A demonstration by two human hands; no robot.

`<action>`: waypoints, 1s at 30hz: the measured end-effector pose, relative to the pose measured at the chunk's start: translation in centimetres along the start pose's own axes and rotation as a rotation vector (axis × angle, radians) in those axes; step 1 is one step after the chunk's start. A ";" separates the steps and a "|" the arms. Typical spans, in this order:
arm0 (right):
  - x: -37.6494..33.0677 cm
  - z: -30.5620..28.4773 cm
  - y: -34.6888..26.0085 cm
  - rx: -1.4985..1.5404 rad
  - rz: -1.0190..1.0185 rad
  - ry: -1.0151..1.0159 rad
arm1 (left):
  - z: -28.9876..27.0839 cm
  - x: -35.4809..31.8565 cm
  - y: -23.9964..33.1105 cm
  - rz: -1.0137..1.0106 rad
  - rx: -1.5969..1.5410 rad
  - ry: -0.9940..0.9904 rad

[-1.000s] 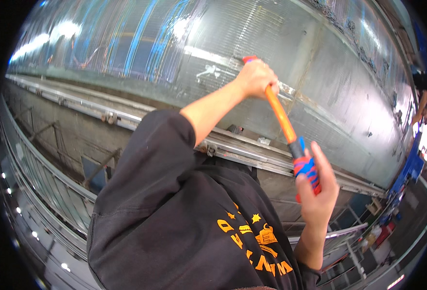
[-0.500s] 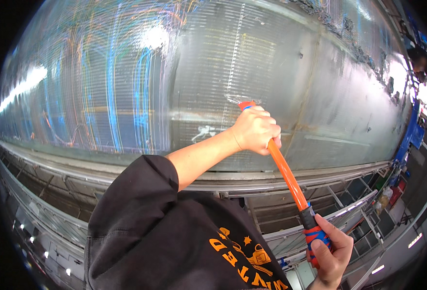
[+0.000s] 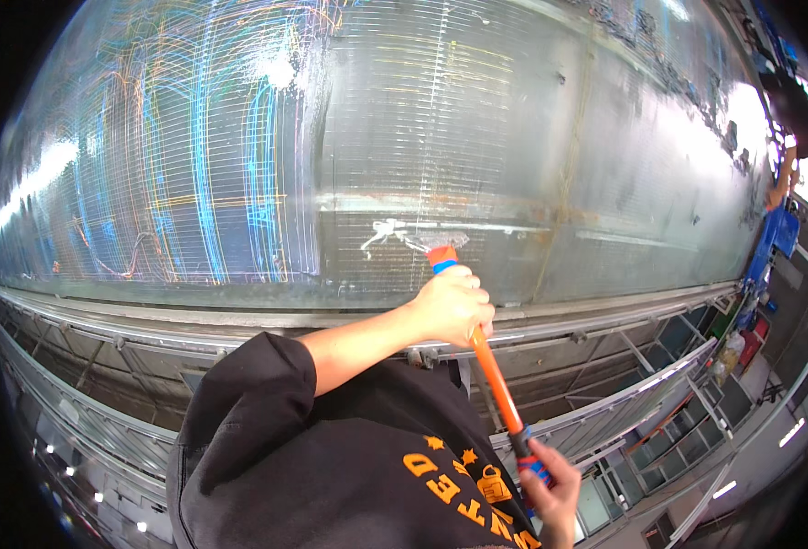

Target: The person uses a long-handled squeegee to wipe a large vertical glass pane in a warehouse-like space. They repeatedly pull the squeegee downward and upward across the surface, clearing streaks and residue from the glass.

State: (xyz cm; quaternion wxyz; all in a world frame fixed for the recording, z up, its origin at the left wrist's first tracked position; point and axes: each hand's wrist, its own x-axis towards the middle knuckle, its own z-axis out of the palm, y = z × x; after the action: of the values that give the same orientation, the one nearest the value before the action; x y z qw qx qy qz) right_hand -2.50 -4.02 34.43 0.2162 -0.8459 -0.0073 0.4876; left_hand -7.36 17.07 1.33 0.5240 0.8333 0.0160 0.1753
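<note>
My left hand (image 3: 455, 306) is closed around the upper part of a long orange-handled scraper (image 3: 494, 375), just under its blue collar. The scraper's flat blade (image 3: 442, 243) presses on a big, shiny, finely scratched metal panel (image 3: 560, 137), at the end of a white scrape mark (image 3: 387, 229). My right hand (image 3: 550, 494) grips the lower end of the handle at its blue and red bands, near the bottom edge of the view. My black sleeve and black shirt with orange print (image 3: 331, 457) fill the lower middle.
Grey metal rails and frames (image 3: 148, 329) run under the panel from left to right. At the far right edge are another person's arm (image 3: 779, 183), a blue object (image 3: 772, 240) and racks with small coloured containers (image 3: 743, 343).
Both hands and the scraper have shifted down and slightly left in the view. The blade now rests at the white scrape mark, and the panel fills more of the picture.
</note>
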 end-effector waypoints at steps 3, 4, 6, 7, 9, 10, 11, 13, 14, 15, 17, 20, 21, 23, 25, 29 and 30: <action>0.8 0.8 -4.3 0.152 0.196 0.090 | -1.2 2.7 -3.0 0.144 0.049 0.147; 1.9 0.1 -6.9 0.149 0.148 0.094 | -2.1 4.9 -4.4 0.185 0.058 0.245; 5.4 -0.6 -10.2 0.012 -0.109 0.081 | -4.8 10.6 -7.6 0.239 0.123 0.272; 7.8 -0.2 -12.3 -0.005 -0.094 0.107 | -5.8 13.5 -10.4 0.312 0.143 0.306; 12.3 -1.5 -16.0 0.169 -0.084 0.154 | -7.8 19.2 -13.4 0.354 0.209 0.359; 14.0 -3.0 -18.4 0.212 -0.082 0.090 | -9.1 20.7 -14.9 0.316 0.272 0.365; 15.3 -3.3 -20.0 0.267 -0.107 0.055 | -10.0 22.4 -16.0 0.311 0.308 0.352; 15.0 -3.5 -20.2 0.344 -0.127 0.025 | -10.3 23.3 -15.9 0.249 0.363 0.302; 15.0 -3.2 -19.1 0.367 -0.124 0.024 | -9.5 22.3 -15.3 0.242 0.345 0.288; 13.5 -3.0 -17.3 0.280 -0.128 0.035 | -8.4 20.6 -14.2 0.233 0.329 0.276; 10.3 -2.4 -10.6 0.134 -0.179 0.076 | -6.1 15.3 -10.1 0.172 0.229 0.106; 5.3 -0.2 -4.4 0.295 0.115 0.052 | -3.1 7.6 -5.5 0.068 0.161 -0.070; 4.4 0.4 -2.9 0.300 0.145 0.070 | -3.3 7.6 -6.0 0.069 0.151 -0.051; 5.1 0.8 -7.1 0.267 0.126 0.117 | -4.1 8.5 -6.4 0.115 0.131 -0.051; 8.6 -1.2 -13.6 0.197 0.066 0.140 | -6.5 13.9 -9.6 0.215 0.155 0.179; 15.9 -7.5 -26.6 0.182 -0.165 0.049 | -11.5 23.7 -15.0 0.085 0.326 0.165; 17.1 -7.8 -27.6 0.230 -0.128 0.038 | -12.5 25.4 -16.3 0.105 0.290 0.259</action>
State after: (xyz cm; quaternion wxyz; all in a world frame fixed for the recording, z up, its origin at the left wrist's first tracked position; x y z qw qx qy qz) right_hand 18.42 22.05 34.06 0.3425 -0.8224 -0.0012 0.4542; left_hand 15.18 40.59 -1.11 0.3823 0.8702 0.0647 0.3040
